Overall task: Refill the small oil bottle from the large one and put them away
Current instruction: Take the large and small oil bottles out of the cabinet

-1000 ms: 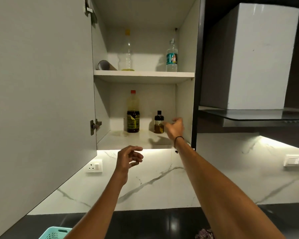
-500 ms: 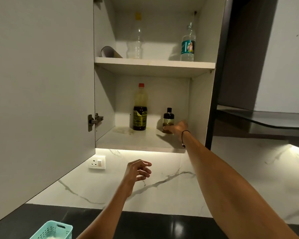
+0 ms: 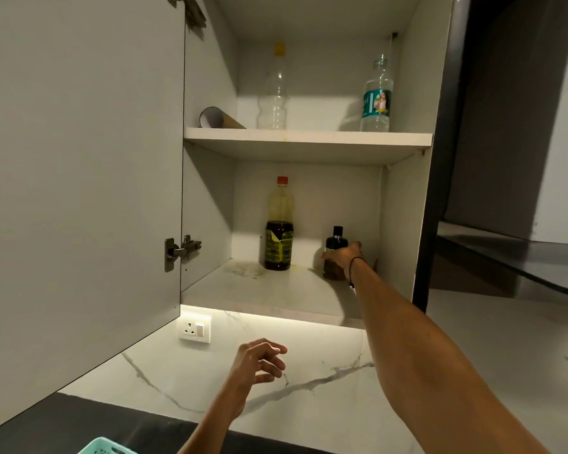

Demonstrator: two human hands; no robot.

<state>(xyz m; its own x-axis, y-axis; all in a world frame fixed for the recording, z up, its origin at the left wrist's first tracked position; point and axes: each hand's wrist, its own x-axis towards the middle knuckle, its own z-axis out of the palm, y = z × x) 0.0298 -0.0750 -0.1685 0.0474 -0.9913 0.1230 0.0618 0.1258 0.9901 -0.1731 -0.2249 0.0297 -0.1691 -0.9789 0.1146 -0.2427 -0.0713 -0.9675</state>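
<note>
- The right arm stretches up and forward into the open cabinet; the right hand wraps around the small oil bottle, with the thumb on its left side and the other fingers hidden behind it.
- A thin dark band sits on that wrist.
- The small oil bottle stands upright on the lower shelf, toward its right rear corner, its black cap clear above the hand.
- The left hand hangs in the air below the cabinet, in front of the marble wall, fingers loosely curled and holding nothing.
- The large oil bottle, red-capped, stands upright on the same shelf, apart to the left of the small one.
- On the upper shelf: a clear bottle with a yellow cap, a labelled bottle at the right, and a lying tube at the left.
- The cabinet door stands open at the left.
- A wall socket sits under the cabinet; a teal basket peeks in on the dark desk.
</note>
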